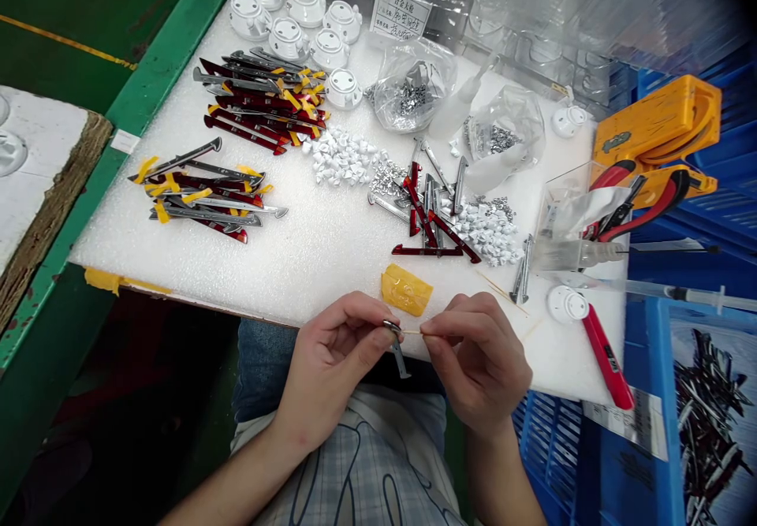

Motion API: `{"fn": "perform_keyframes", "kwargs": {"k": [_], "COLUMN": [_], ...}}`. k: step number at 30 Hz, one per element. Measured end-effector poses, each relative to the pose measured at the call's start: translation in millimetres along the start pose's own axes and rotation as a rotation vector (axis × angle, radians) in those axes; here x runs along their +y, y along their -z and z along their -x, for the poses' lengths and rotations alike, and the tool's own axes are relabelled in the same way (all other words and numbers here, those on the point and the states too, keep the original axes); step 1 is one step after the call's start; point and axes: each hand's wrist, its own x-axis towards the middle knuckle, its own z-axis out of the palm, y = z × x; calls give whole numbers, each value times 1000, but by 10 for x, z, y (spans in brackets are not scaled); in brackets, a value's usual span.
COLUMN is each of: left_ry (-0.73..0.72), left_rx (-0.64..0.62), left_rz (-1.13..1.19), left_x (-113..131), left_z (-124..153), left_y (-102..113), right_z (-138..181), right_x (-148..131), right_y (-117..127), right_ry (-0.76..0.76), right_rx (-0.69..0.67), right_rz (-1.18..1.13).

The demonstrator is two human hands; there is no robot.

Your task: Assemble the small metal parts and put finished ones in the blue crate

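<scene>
Far beyond the left hand [331, 360], a crumpled clear plastic bag [414, 88] holds small silver parts. Right of the right hand [482, 360], a blue plastic crate [658, 352] holds dark red strips. The left hand pinches a slim silver metal clip [397, 348] over the white foam worktop's [331, 250] near edge. The right hand pinches a thin wooden stick [412, 332] against it. A yellow plastic wedge [405, 289] lies just beyond.

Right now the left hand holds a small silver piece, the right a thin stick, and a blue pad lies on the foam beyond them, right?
Not quite: the head view shows the pad is yellow, not blue. The rest stands: the left hand holds a small silver piece, the right hand a thin stick, and the pad lies on the foam beyond them.
</scene>
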Motion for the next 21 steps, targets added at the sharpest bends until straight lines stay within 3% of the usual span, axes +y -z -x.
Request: {"fn": "perform_keyframes", "kwargs": {"k": [5,12,15,17,21], "left_ry": [34,-2,-28,-52,-87], "left_rx": [-10,-14,-17,-24,-36], "left_rz": [21,-43,-89,-125,-181], "left_x": [19,50,58,55,36], "left_z": [-4,0,25,37,40], "left_y": [12,43,37,26,0], "right_z": [47,98,121,103,-68], "right_x": [15,71,54,21,6], "right_y": [104,292,368,463,740], "right_ry": [-59,-106,-115,-125,-138], "right_rx": [84,101,93,231,745], "right_rz": [52,474,554,545,533]}}
